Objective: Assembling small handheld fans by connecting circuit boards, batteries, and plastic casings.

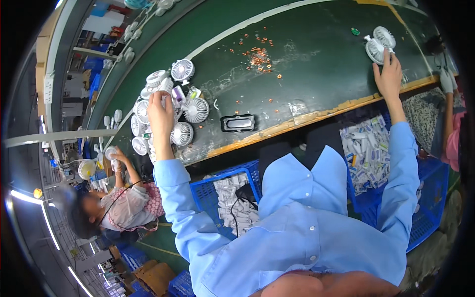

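Observation:
A cluster of white handheld fans lies on the left of the dark green workbench. My left hand reaches into it, its fingers bent and closed on a white fan that they partly hide. At the far right of the bench, two more white fans lie close together, one round head behind the other. My right hand rests against the nearer one, fingers stretched out and thumb apart. Between my hands, near the front edge, is a black-rimmed rectangular tray.
Small copper-coloured pieces are scattered mid-bench, and a small green part lies by the right fans. Blue crates of white parts flank my legs. A co-worker handles a fan at left; another person's gloved hand is at far right.

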Available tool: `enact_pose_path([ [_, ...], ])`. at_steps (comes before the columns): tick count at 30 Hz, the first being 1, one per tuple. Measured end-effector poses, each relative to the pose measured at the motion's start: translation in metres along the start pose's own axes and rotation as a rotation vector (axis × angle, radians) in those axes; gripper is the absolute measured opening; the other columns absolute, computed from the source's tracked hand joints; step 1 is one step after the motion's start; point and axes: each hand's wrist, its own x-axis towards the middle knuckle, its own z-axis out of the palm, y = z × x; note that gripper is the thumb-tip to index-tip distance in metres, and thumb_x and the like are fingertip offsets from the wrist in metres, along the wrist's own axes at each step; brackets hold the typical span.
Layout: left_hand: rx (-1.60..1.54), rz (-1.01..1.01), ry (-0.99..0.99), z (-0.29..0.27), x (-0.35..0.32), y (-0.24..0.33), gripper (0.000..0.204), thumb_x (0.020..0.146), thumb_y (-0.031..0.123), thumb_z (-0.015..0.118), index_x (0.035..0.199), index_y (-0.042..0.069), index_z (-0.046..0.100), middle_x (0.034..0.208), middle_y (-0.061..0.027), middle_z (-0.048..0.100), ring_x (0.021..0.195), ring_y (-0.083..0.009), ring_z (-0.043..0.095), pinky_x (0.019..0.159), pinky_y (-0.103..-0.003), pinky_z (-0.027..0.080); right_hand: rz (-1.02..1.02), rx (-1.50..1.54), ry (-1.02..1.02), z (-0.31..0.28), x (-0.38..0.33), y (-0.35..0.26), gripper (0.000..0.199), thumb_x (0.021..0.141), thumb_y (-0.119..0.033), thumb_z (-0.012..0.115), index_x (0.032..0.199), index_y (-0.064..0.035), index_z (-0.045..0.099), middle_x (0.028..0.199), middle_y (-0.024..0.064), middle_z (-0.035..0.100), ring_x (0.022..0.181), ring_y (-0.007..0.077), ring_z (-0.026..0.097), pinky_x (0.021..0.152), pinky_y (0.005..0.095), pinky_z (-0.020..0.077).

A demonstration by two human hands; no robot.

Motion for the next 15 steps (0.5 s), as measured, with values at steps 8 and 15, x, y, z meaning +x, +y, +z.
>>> enact_pose_path([
  [8, -0.259, 0.314, 0.060, -0.057, 0.010, 0.123, 0.011, 0.080, -0.001, 0.062, 0.091, 0.000, 0.059, 0.099, -0.0134, 0.062, 0.091, -0.0292, 0.061, 0.080, -0.035, 0.047, -0.185, 0.945, -0.153, -0.110, -0.024, -0.130, 0.044, 0.077, -0.017, 0.067, 0.117, -0.0031, 0.056, 0.119, 0.0150, 0.055, 0.116, 0.0320, 0.048, 0.100, 0.0405, 0.0375],
  [15, -0.644, 0.449, -0.139, -0.022, -0.015, 0.227, 0.013, 0.079, -0.002, 0.064, 0.091, 0.000, 0.060, 0.099, -0.0125, 0.062, 0.087, -0.0259, 0.062, 0.076, -0.033, 0.049, -0.205, 1.549, -0.507, -0.142, -0.076, -0.190, 0.033, 0.078, -0.011, 0.065, 0.108, 0.0005, 0.059, 0.110, 0.0141, 0.060, 0.107, 0.0287, 0.056, 0.092, 0.0384, 0.0427],
])
